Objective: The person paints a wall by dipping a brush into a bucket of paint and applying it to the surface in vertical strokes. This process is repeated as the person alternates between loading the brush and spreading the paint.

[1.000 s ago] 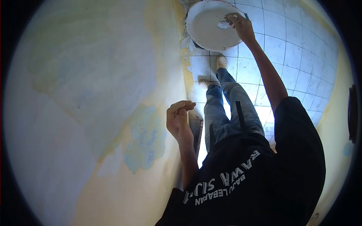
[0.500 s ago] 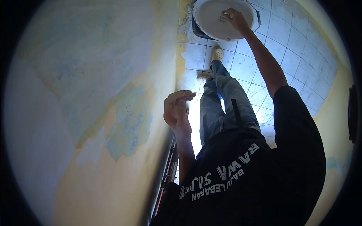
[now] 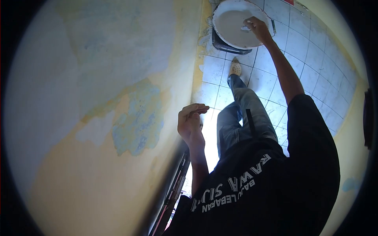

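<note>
A round white basin [image 3: 230,33] with a chipped rim stands on a dark support [image 3: 232,50] at the top. Over its right side reaches my right hand [image 3: 258,29], fingers pinched together. A small pale thing [image 3: 245,28] shows at those fingertips; its kind I cannot tell. My left hand [image 3: 191,124] is raised near the wall, in front of my body. Its fingers are bent and pressed together, with the palm side hidden from view.
The patchy wall [image 3: 90,78] on the left shows yellow, pale and bluish areas. Light tiles [image 3: 265,80] cover the floor, where one of my perforated shoes [image 3: 235,67] shows. A dark frame edge [image 3: 177,177] lies below my left hand.
The view has shifted, so basin, wall and both hands appear further right and lower. One shoe is now out of sight. My right hand stays over the basin; my left keeps its bent shape.
</note>
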A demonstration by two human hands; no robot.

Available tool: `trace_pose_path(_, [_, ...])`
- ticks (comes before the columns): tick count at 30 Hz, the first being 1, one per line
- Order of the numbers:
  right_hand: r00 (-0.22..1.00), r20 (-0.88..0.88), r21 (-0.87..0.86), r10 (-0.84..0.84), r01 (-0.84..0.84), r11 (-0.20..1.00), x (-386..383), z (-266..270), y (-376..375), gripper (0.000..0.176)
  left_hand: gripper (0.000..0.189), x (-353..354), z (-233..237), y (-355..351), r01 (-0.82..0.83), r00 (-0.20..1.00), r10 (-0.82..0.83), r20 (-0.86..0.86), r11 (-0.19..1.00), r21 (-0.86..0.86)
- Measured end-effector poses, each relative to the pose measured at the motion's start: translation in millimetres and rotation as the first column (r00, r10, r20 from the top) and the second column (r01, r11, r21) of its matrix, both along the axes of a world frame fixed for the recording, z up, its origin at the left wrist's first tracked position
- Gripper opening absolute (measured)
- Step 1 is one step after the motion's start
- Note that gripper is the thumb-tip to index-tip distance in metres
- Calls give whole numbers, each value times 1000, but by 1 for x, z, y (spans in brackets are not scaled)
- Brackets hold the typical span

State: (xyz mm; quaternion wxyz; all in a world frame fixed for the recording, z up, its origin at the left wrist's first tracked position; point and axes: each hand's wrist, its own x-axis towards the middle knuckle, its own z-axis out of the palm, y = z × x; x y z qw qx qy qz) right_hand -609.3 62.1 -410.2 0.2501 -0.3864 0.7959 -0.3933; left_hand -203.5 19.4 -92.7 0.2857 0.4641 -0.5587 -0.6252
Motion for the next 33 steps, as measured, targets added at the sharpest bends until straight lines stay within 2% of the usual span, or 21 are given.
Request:
trace_pose_path(1, [993, 68, 48, 94, -98, 994, -1, -5, 3, 19, 21, 2, 4, 4, -9, 1000, 9, 2, 1000, 6])
trace_pose_path(4, [959, -30, 151, 283, -275, 949, -5, -12, 0, 18, 20, 9, 16, 21, -51, 999, 51, 4, 999, -3])
trace_pose_path(6, [960, -84, 154, 267, -252, 955, -8, -17, 13, 19, 20, 8, 42, 51, -93, 995, 92, -25, 994, -59])
trace_pose_path(8, [939, 53, 167, 339, -343, 925, 3, 7, 19, 21, 20, 26, 59, 82, -140, 990, 136, -35, 981, -138])
trace_pose_path(10, [980, -119, 77, 162, -153, 985, 5, -4, 22, 20, 20, 28, 69, 104, -205, 979, 201, -41, 955, -215])
trace_pose_path(12, [962, 109, 147, 249, -263, 953, 0, -19, 21, 17, 17, 27, 81, 126, -300, 952, 304, -27, 919, -257])
trace_pose_path(14, [985, -104, 72, 136, -129, 989, 15, 27, 26, 17, 16, 39, 85, 148, -352, 933, 359, -30, 891, -286])
trace_pose_path(15, [982, -64, 126, 176, -167, 978, 17, 35, 29, 21, 16, 39, 92, 156, -356, 929, 370, -4, 891, -280])
trace_pose_path(18, [975, -128, 99, 181, -169, 981, 24, 50, 35, 23, 17, 44, 100, 172, -398, 912, 410, 5, 888, -231])
trace_pose_path(19, [982, -41, 153, 184, -176, 972, 23, 54, 36, 24, 17, 42, 101, 171, -414, 905, 426, -4, 875, -252])
trace_pose_path(22, [975, -107, 188, 194, -172, 967, 15, 47, 27, 25, 16, 31, 106, 162, -475, 870, 493, -13, 831, -290])
trace_pose_path(25, [993, -39, 50, 112, -109, 993, 0, 36, 23, 27, 17, 9, 106, 144, -515, 844, 537, 9, 814, -268])
trace_pose_path(28, [994, 69, -25, -89, 91, 996, -17, 27, 17, 27, 17, -15, 110, 128, -550, 827, 561, -3, 809, -205])
trace_pose_path(29, [987, -78, 40, -140, 144, 989, -26, 24, 16, 35, 19, -21, 107, 123, -565, 820, 572, -20, 803, -190])
trace_pose_path(32, [940, -251, 272, -232, 298, 915, -52, -10, 11, 45, 21, -47, 112, 106, -528, 835, 549, 39, 819, -223])
trace_pose_path(33, [918, -299, 227, -261, 334, 915, -55, -12, 13, 56, 21, -52, 111, 102, -515, 842, 537, 44, 827, -225])
